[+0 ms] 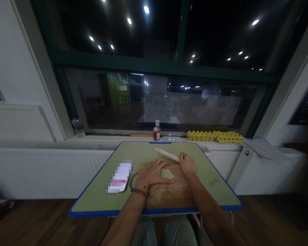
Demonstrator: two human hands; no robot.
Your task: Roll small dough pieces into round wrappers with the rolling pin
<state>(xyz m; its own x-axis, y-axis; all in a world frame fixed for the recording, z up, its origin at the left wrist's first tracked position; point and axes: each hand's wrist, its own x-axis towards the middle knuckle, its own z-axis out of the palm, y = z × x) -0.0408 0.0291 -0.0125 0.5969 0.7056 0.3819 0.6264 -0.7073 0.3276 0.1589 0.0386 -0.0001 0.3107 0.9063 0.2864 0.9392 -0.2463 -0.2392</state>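
A pale, flattened piece of dough [167,173] lies on a floured wooden cutting board [166,198]. My left hand [154,172] rests over the board with thumb and fingers spread around the dough's left side. A beaded bracelet circles that wrist. My right hand [187,164] is closed round the right end of a light wooden rolling pin [166,153]. The pin slants up and to the left, beyond the dough, over the far edge of the board.
The board sits on a green folding table [92,201] with a blue rim. A phone [120,177] lies at the left. On the sill stand a small bottle of red liquid [156,131], a clear bottle [78,127] and yellow egg trays [214,136]. A radiator [48,172] runs behind.
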